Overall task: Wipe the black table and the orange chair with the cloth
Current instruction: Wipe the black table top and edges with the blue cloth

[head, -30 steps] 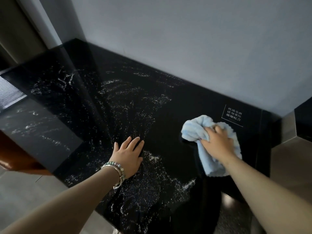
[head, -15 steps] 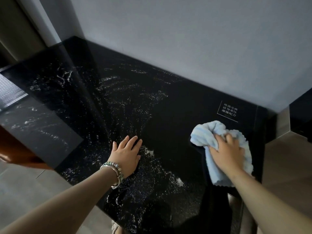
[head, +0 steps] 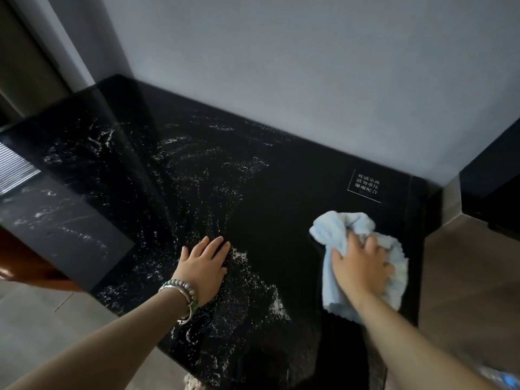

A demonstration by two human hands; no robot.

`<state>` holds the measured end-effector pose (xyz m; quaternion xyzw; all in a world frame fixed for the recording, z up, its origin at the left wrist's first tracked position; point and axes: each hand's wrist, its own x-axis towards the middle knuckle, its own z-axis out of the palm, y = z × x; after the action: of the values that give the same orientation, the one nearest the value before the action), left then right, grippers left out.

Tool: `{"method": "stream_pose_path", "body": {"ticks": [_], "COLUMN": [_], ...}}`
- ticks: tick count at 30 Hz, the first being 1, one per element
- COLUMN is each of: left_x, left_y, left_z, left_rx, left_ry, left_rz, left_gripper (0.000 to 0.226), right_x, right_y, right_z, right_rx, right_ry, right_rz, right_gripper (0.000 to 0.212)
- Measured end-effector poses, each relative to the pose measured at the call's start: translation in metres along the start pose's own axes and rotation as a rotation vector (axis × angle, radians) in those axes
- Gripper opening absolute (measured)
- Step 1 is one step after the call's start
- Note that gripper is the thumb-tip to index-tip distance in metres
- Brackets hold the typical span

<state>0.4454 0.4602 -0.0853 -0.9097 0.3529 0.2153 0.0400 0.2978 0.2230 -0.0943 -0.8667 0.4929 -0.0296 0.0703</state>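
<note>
One pale blue fluffy cloth (head: 337, 229) lay bunched on the right part of the single glossy black speckled table (head: 281, 192). It sat under the right hand (head: 360, 266), whose fingers curled into its folds. The left hand (head: 202, 268) lay flat on the tabletop, fingers straight and close together, with two beaded bracelets (head: 183, 294) at the wrist. A white-lettered label (head: 365, 185) sat beyond the cloth. A curved shape under the table's left edge was probably the orange chair (head: 25, 266).

A plain grey wall (head: 309, 80) fills the upper view, with a beige panel (head: 19, 60) at its left end. A small label (head: 365, 186) of white characters in a thin frame lies just below the wall, toward the right. Grey floor tiles (head: 42, 319) show at lower left, a slatted grille (head: 14, 170) at the left edge, and a dark cabinet (head: 492, 187) at far right.
</note>
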Motion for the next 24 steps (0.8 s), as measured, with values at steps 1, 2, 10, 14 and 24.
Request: {"method": "stream_pose_path", "body": {"ticks": [1, 2, 10, 14, 24], "left_x": [0.001, 0.001, -0.001, 0.001, -0.004], "left_y": [-0.002, -0.004, -0.002, -0.003, 0.005], "left_z": [0.000, -0.001, -0.004, -0.002, 0.000], "left_rx": [0.013, 0.022, 0.032, 0.010, -0.035], "left_ry": [-0.001, -0.006, -0.002, 0.005, -0.016], "left_rz": [0.006, 0.013, 0.013, 0.004, -0.048], "left_gripper": [0.056, 0.056, 0.056, 0.055, 0.054], "right_x": [-0.017, -0.033, 0.001, -0.024, 0.003], "right_y": [-0.014, -0.028, 0.010, 0.000, 0.027], "right_z": [0.004, 0.007, 0.000, -0.002, -0.002], "right_rx": [-0.025, -0.005, 0.069, -0.026, 0.040], "right_ry": [-0.011, -0.011, -0.008, -0.007, -0.012], "right_rz": [-0.117, -0.276, -0.132, -0.003, -0.073], "right_gripper": [0.043, 0.044, 0.039, 0.049, 0.048]}}
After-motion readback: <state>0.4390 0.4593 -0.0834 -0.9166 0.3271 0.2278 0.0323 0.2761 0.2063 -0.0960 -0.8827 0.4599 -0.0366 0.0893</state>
